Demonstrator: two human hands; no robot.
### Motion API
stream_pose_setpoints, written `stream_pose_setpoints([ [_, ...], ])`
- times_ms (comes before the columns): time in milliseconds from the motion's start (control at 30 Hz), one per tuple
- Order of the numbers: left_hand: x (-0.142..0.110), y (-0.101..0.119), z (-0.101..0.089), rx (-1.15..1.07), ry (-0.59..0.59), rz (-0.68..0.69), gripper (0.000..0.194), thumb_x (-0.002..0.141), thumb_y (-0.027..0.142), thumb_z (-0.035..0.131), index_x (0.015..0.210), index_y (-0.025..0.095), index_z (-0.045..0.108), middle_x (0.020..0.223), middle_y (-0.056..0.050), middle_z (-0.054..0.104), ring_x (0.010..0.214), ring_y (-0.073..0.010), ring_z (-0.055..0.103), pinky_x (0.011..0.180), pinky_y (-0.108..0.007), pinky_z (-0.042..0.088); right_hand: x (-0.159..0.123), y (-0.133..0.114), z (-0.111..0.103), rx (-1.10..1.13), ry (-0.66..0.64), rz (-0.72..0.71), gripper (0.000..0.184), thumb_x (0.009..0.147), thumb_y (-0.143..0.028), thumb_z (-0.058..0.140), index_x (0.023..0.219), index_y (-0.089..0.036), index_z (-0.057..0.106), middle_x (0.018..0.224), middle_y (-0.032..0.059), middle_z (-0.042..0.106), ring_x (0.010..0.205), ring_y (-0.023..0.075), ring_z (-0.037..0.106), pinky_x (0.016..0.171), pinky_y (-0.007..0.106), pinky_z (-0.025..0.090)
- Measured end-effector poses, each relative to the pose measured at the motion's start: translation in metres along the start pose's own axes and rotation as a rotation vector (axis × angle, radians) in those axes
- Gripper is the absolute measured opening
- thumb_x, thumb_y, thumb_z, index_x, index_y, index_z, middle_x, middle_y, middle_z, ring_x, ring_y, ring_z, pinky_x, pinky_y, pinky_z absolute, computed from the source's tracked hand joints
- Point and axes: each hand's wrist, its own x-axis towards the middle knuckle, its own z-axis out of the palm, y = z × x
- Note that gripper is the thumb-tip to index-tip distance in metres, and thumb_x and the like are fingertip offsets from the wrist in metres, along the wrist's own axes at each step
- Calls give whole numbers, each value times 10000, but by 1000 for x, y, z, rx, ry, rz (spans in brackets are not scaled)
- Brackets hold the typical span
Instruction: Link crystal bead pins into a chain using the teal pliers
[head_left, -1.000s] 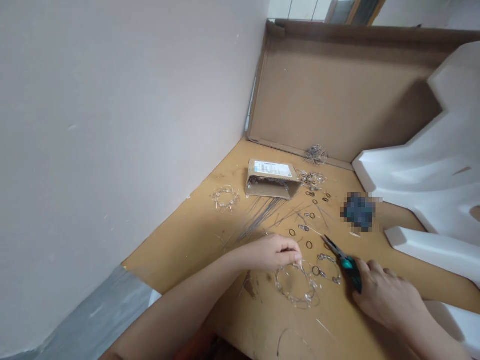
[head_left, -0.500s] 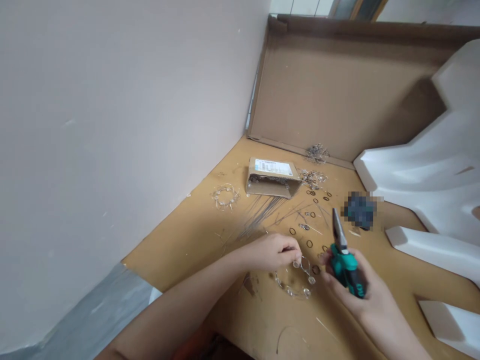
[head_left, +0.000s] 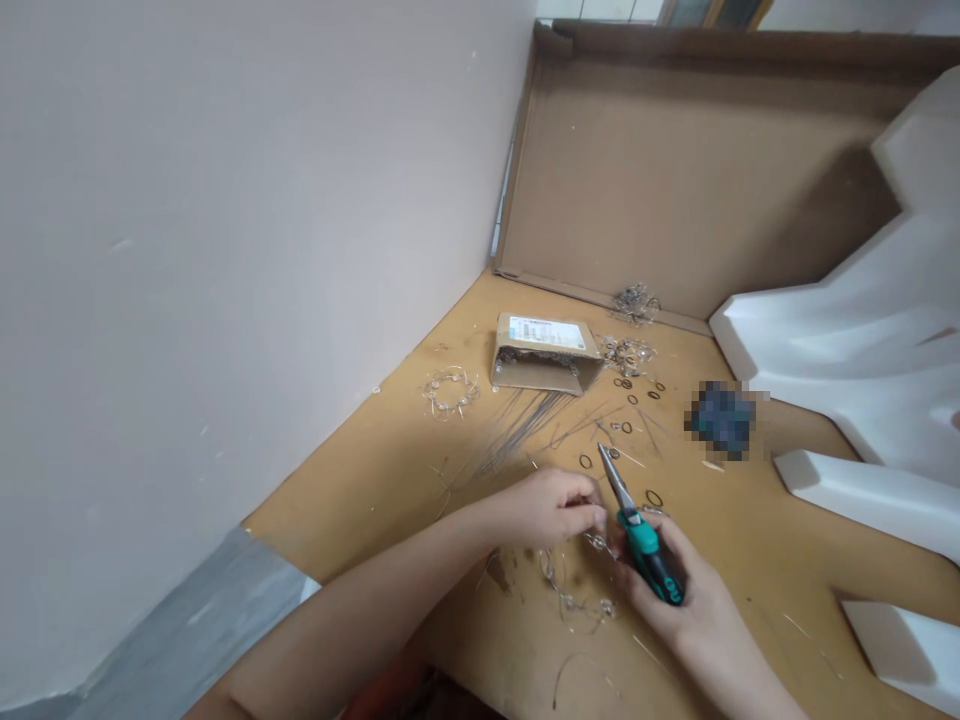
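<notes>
My left hand (head_left: 559, 508) pinches one end of a thin wire strand with clear beads (head_left: 570, 602), which hangs in a loose curve over the table. Beside it, my right hand (head_left: 679, 580) is wrapped around long-nose pliers (head_left: 643, 550) with green and black handles. Their jaws look closed and point up and left, past the left fingertips. The right fingertips are close to the beaded wire by the left hand; whether they touch it is hard to see. Several dark rings (head_left: 654, 498) lie just beyond the pliers.
A small open cardboard box (head_left: 546, 352) stands behind a bundle of straight wires (head_left: 529, 430). A beaded wire ring (head_left: 451, 392) lies to its left, a tangled wire pile (head_left: 628, 355) to its right. White foam (head_left: 847, 480) borders the right, a large cardboard panel (head_left: 697, 180) the back.
My right hand has moved left with the pliers, up to the left hand. The beaded strand has shifted slightly left and down. The left hand has hardly moved.
</notes>
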Motion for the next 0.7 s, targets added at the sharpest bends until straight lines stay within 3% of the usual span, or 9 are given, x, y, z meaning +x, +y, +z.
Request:
stream_pose_setpoints([
  [233, -1, 2, 4, -38, -15, 29, 168, 858, 213, 435, 799, 145, 577, 770, -18, 661, 718, -107, 588, 662, -193, 430, -1, -9, 5, 109, 18, 39, 145, 716, -348, 548, 807, -239, 517, 734, -2, 587, 692, 166, 567, 631, 249, 441],
  [467, -4, 8, 7, 175, 76, 33, 186, 870, 232, 400, 792, 171, 559, 747, 5, 657, 701, -111, 583, 634, -198, 410, 0, -23, 6, 154, 74, 63, 162, 692, -387, 556, 743, -237, 521, 697, -17, 577, 665, 159, 558, 639, 245, 443],
  [700, -6, 12, 4, 311, 95, 86, 189, 878, 233, 400, 789, 189, 561, 709, 29, 632, 662, -98, 552, 605, -191, 368, -2, -15, -5, 119, 18, 87, 263, 708, -420, 573, 896, -238, 552, 831, 16, 651, 784, 198, 614, 694, 262, 476],
])
